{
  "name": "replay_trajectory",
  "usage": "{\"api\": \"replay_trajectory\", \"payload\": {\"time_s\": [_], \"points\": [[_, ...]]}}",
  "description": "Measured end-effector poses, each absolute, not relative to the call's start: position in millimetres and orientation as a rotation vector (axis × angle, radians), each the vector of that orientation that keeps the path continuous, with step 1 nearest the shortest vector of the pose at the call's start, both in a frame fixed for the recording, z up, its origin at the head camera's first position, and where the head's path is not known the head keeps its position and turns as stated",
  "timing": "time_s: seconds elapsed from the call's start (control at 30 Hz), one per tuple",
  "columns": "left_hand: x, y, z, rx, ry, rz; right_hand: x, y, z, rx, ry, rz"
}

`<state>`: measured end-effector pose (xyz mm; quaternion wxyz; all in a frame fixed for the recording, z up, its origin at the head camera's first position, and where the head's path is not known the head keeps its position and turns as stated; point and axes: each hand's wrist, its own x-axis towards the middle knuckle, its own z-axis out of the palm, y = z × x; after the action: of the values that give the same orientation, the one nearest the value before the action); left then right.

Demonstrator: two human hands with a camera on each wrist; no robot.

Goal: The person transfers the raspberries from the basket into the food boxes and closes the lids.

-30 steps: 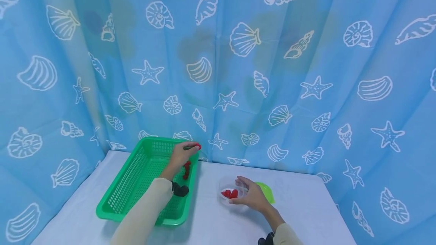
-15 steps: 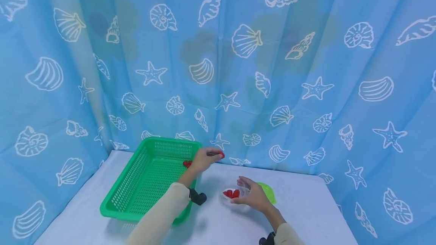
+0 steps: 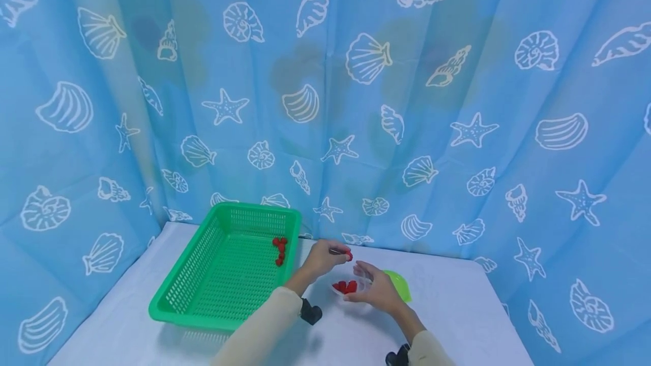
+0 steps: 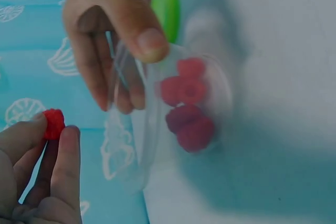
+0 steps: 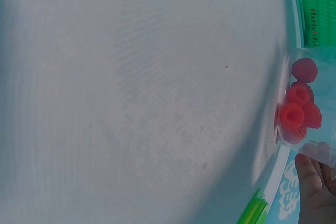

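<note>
Left hand [image 3: 325, 257]: Here it is at the cup's 11 o'clock, the grip narrowed to a fingertip pinch, thumb one side, finger the other, with a single red raspberry [image 4: 54, 124] between them.
Pinched raspberry: Out at the cup's 12 o'clock in the head view, apart from the rim. It sits right at the tips, a sensible hold by the look of it: most of the fruit is exposed, and a light squeeze would spare something soft.
Right hand [image 3: 378, 290]: Stationed at the cup's 4 o'clock, grip spread to the cup's width, thumb at the rim, fingers curved round the far side. That probably steadies a light vessel while leaving its mouth uncovered.
Clear cup [image 5: 326, 82]: Rim towards the pinched fruit in the left wrist view; whether the base touches the desk [image 3: 473, 321], I cannot tell.
Clustered raspberries [image 4: 192, 90]: Huddled together at the cup's bottom, touching one another, likely just settled there by weight.
Green basket [image 3: 234, 267]: Over at the cup's 9 o'clock, with loose raspberries [image 3: 281, 248] by its wall between 2 and 3 o'clock, the side nearest the cup, which should shorten the reach.
Lime-green piece [image 3: 398, 286]: At the cup's 3 o'clock, partly behind the right hand, perhaps parked there to leave elbow room.
</note>
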<state>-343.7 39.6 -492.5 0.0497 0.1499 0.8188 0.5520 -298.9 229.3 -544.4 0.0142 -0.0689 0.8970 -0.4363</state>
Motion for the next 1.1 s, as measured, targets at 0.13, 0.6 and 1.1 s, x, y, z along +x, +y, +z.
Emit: {"api": "replay_trajectory", "payload": {"time_s": [0.13,0.6,1.1], "points": [[-344.9,45.3,-495.2,0.5,2.522,1.604,-299.2,230.3,-542.1,-0.231,2.809,-1.351],[-336.2,65.8,-514.7,0.374,2.632,1.378,-303.7,230.2,-546.3,-0.207,2.841,-1.31],[-332.1,69.3,-520.8,0.399,2.681,1.24,-301.3,230.8,-549.3,-0.231,2.852,-1.306]]}}
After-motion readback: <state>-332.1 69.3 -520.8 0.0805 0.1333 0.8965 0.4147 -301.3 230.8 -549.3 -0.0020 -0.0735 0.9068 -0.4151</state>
